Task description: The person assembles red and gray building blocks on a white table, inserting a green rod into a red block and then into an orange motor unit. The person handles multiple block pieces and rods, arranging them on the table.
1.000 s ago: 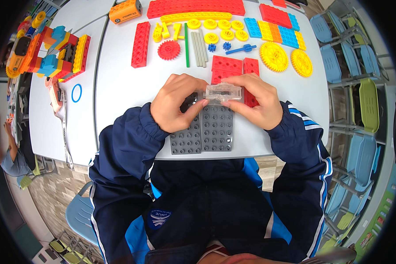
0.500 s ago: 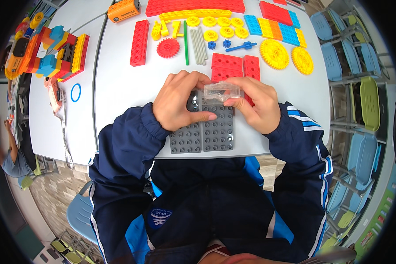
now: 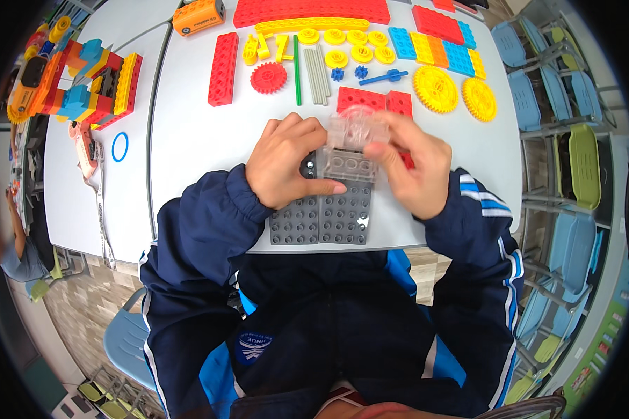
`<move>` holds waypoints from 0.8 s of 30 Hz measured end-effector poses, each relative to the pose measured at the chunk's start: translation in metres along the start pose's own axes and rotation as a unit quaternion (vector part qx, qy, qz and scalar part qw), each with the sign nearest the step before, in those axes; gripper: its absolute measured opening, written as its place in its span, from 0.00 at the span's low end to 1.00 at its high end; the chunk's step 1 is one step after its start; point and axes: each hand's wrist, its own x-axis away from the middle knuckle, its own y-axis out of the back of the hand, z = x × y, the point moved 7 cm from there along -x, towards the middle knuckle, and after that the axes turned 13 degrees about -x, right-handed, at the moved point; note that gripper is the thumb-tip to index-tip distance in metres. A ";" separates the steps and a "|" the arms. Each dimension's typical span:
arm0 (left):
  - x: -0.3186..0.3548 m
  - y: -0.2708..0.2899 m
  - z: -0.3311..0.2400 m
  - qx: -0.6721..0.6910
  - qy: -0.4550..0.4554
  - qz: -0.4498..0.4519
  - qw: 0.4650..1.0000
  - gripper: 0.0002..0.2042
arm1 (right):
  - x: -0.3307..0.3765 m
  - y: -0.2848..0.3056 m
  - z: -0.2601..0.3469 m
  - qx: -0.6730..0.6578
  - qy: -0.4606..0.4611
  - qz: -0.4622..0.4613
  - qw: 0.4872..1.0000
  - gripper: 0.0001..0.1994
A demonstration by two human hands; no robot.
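Two grey studded plates [image 3: 295, 222] lie side by side at the table's near edge. My left hand [image 3: 286, 162] is curled over their far left part, its thumb laid across the studs and its fingertips beside a clear plastic housing [image 3: 351, 166]. That housing sits at the far end of the right plate. My right hand [image 3: 419, 162] pinches the clear upper part [image 3: 356, 131] between thumb and fingers, tilted above the lower part. Whether the two clear parts are joined cannot be made out. Red blocks [image 3: 360, 98] lie just beyond, partly hidden by the right hand.
Yellow pulley wheels [image 3: 334, 36], a red gear [image 3: 268, 77], grey rods [image 3: 317, 75] and large yellow gears [image 3: 436, 89] lie farther back. A built block model [image 3: 94, 91] stands at the left, near a blue ring [image 3: 120, 146] and a strap [image 3: 99, 195].
My right hand has shifted slightly right with the clear upper part, which now stands tilted up. More of the clear housing shows on the plate. The left hand has stayed almost still.
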 end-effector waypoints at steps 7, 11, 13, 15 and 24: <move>0.002 0.007 0.004 0.019 0.002 -0.031 0.999 0.27 | 0.001 0.032 -0.009 -0.175 -0.016 -0.075 0.982 0.14; 0.001 0.008 0.004 0.015 -0.008 -0.023 1.000 0.28 | 0.003 0.042 -0.015 -0.255 -0.054 -0.109 0.959 0.13; 0.000 0.013 0.004 0.041 -0.007 0.016 0.999 0.32 | 0.004 0.043 -0.014 -0.251 -0.034 -0.123 0.960 0.13; 0.001 0.020 0.004 0.061 -0.023 0.058 0.996 0.34 | 0.003 0.044 -0.015 -0.231 -0.005 -0.137 0.963 0.13; 0.012 0.008 0.000 0.036 -0.089 0.147 0.984 0.24 | -0.010 0.046 -0.038 -0.275 -0.026 -0.141 0.951 0.13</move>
